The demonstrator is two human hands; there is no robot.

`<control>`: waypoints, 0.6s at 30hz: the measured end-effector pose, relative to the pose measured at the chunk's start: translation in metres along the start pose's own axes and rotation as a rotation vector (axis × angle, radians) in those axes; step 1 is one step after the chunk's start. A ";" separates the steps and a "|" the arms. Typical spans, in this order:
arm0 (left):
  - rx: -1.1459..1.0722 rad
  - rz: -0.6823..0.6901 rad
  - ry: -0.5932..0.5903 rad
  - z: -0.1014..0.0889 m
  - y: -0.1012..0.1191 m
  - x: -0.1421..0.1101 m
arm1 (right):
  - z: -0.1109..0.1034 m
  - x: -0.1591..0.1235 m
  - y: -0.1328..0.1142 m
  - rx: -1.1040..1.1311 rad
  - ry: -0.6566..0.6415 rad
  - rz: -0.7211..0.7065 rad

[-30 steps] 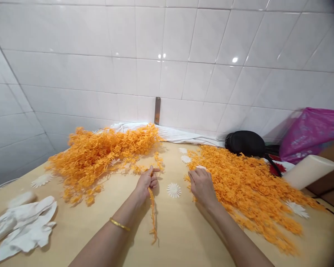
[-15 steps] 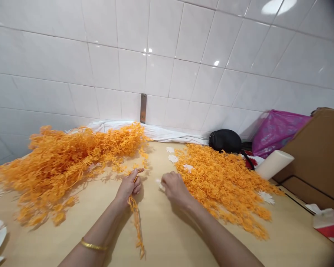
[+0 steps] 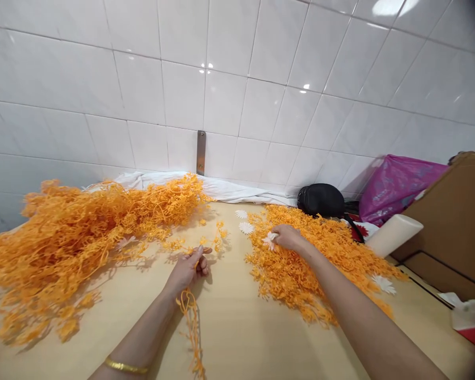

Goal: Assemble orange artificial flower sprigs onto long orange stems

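Observation:
My left hand (image 3: 192, 268) is closed around an orange artificial flower sprig (image 3: 192, 332). Its stringy stems hang down below the palm, and small orange blossoms (image 3: 220, 235) spread beyond the fingers. My right hand (image 3: 288, 236) reaches over the right-hand heap of orange artificial flowers (image 3: 301, 269), with fingertips pinched on a white daisy-like flower (image 3: 269, 240). Whether one or two white flowers are at those fingertips I cannot tell. Two more white flowers (image 3: 246, 228) lie at the heap's left edge. Another white flower (image 3: 383, 284) rests on its right side.
A larger orange flower heap (image 3: 91, 232) covers the table's left side. Along the tiled wall lies white cloth (image 3: 237, 194). At the right are a black case (image 3: 322, 199), a purple bag (image 3: 399, 184), a white roll (image 3: 396, 235), a cardboard box (image 3: 455, 221) and a red-and-white packet (image 3: 473, 322).
My right hand has moved from the bare table, with something white at its fingers, right and away from me onto the heap's white flower. My left hand shifted slightly, still holding the sprig.

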State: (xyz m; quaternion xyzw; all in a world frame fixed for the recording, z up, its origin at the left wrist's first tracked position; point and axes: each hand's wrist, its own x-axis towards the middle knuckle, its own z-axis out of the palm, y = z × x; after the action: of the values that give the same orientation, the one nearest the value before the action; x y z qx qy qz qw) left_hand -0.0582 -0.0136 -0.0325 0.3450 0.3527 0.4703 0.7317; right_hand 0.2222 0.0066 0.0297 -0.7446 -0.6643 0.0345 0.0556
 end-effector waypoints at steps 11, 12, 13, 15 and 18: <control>-0.098 -0.021 0.045 -0.001 0.002 -0.002 | -0.042 -0.004 0.019 0.013 0.210 -0.071; -0.137 -0.030 0.060 -0.001 0.003 -0.002 | -0.041 -0.002 0.013 0.012 0.208 -0.092; -0.169 -0.038 0.076 -0.001 0.005 -0.003 | -0.039 0.002 0.005 0.012 0.195 -0.121; -0.204 -0.056 0.097 -0.001 0.007 -0.003 | -0.030 0.011 -0.013 0.002 0.157 -0.184; -0.203 -0.072 0.081 -0.001 0.006 -0.002 | -0.008 0.030 -0.039 -0.053 0.096 -0.234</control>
State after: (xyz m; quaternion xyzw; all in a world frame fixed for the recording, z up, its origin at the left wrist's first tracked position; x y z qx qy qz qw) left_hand -0.0626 -0.0137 -0.0271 0.2370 0.3448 0.4905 0.7645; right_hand 0.1878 0.0403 0.0436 -0.6640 -0.7439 -0.0256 0.0713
